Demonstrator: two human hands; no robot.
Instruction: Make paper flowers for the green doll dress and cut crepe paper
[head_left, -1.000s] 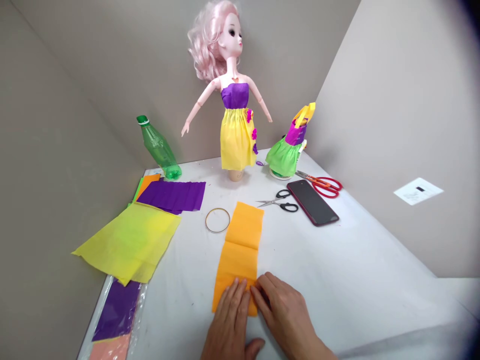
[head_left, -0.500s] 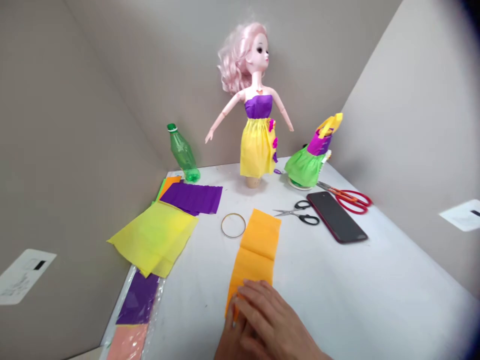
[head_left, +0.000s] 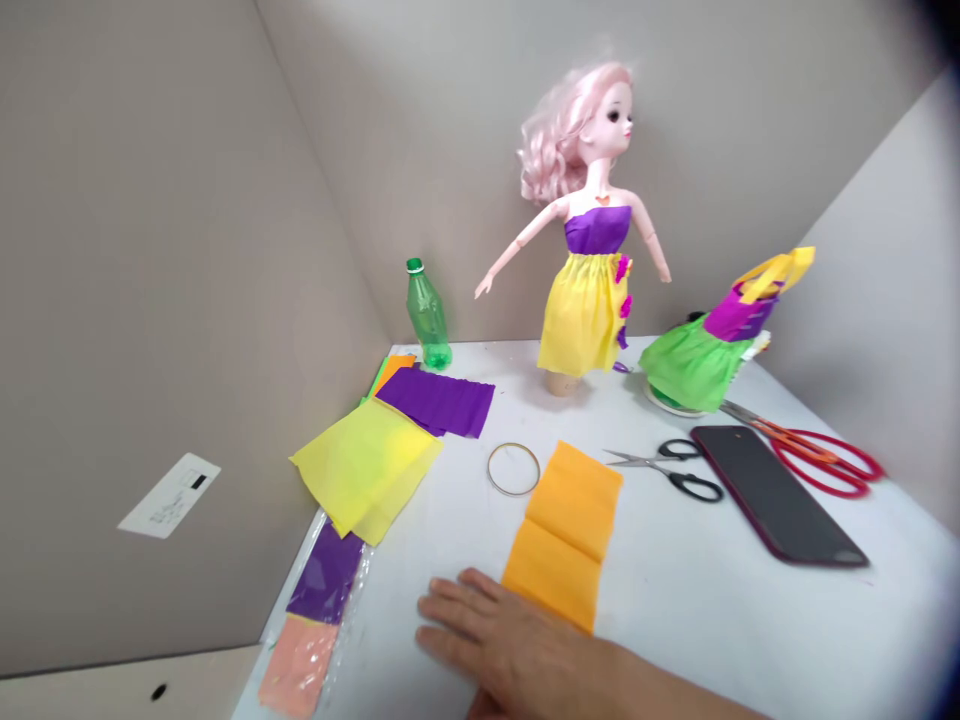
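Observation:
My right hand lies flat on the white table at the near edge, fingers stretched out to the left, holding nothing. It sits at the near left end of a folded orange paper strip, touching or just covering that end. A thin metal ring lies just beyond the strip's far left corner. My left hand is not visible.
A doll in a purple and yellow paper dress stands at the back. Right of it are a green paper dress, black scissors, a phone and red scissors. At left are yellow paper, purple paper, a green bottle and a paper packet.
The view has swung left. Both hands were pressing the near end of the orange strip; now only my right hand shows, laid flat further left, and the strip looks shorter.

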